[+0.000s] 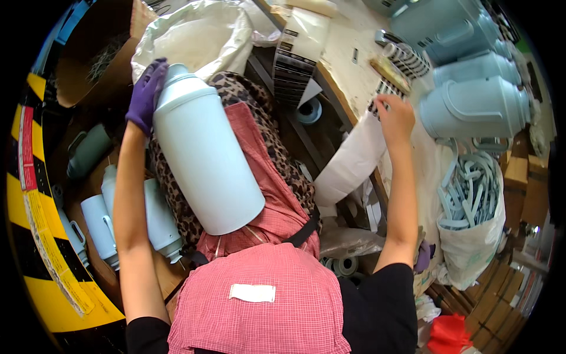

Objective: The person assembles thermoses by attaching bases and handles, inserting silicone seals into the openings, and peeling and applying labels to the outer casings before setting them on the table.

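My left hand (147, 94), in a purple glove, grips a light blue thermos flask body (206, 153) near its narrow neck. The flask lies tilted across my lap, neck away from me and wide base toward me. My bare right hand (396, 117) is over the table edge, thumb and forefinger pinched at a strip of black-and-white labels (382, 92). Below that hand the strip's white backing paper (351, 162) hangs off the table in a curve. Whether a single label has come loose between the fingertips is too small to tell.
More light blue flasks (471, 109) lie on the right of the table (359, 35). A white sack of blue handles (471, 189) stands beside it. Several flasks (97, 227) stand at my left, near a yellow-black striped edge (65, 259). An open white bag (200, 35) is ahead.
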Tool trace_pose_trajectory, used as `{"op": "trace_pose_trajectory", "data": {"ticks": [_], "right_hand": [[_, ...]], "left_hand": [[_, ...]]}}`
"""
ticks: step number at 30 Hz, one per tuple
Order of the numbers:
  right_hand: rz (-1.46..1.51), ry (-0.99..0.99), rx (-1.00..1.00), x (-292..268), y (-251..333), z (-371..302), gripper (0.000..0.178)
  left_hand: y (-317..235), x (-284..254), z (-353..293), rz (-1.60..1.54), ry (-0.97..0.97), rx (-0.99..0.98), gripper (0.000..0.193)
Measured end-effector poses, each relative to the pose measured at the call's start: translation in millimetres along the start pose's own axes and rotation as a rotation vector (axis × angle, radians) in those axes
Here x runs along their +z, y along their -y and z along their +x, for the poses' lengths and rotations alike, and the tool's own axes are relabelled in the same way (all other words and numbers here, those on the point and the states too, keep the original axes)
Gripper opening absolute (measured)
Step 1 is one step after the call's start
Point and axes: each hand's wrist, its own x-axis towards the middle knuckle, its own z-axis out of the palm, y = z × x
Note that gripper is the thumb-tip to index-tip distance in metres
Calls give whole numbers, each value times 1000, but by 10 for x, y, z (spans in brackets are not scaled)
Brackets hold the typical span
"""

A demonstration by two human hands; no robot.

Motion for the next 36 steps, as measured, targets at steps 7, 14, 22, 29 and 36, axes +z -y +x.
{"op": "trace_pose_trajectory", "data": {"ticks": [7,14,22,29,36], "right_hand": [[1231,139,211,-524,1935,-325,15],[1826,484,412,-34,3170,-22,11],[1716,491,472,177,3302,39,11],[1698,429,515,369,3296,40,11],[1636,437,529,447,3271,84,11]], "left_hand": [[-609,215,-1390,-104,-299,182,14],[-784,157,-1545,-394,-93,-43,42],[-878,95,-1283,-479,-79,-391,9],[-723,214,-1195,53,-204,-165,14],[-794,271,-1083,413,-290,48,20]]}}
